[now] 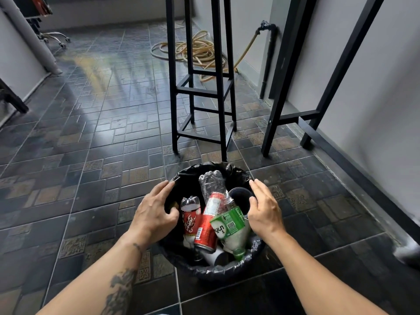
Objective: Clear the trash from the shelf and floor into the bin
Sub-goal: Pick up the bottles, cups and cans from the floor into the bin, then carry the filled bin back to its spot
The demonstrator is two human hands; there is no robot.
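A round bin (213, 272) lined with a black bag stands on the tiled floor just in front of me. Inside lie a red can (208, 226), a green-labelled bottle (229, 228), a red-labelled bottle (191, 217), a crushed clear bottle (212, 183) and a dark cup (239, 197). My left hand (152, 210) lies over the bin's left rim, thumb inside and fingers outside. On the right rim my right hand (263, 208) sits the same way. Each hand has the rim between thumb and fingers.
A tall black metal stool frame (200, 92) stands right behind the bin. Black table legs (281, 119) run along the white wall on the right. A coiled tan hose (193, 48) lies at the back. An office chair base (53, 38) sits far left.
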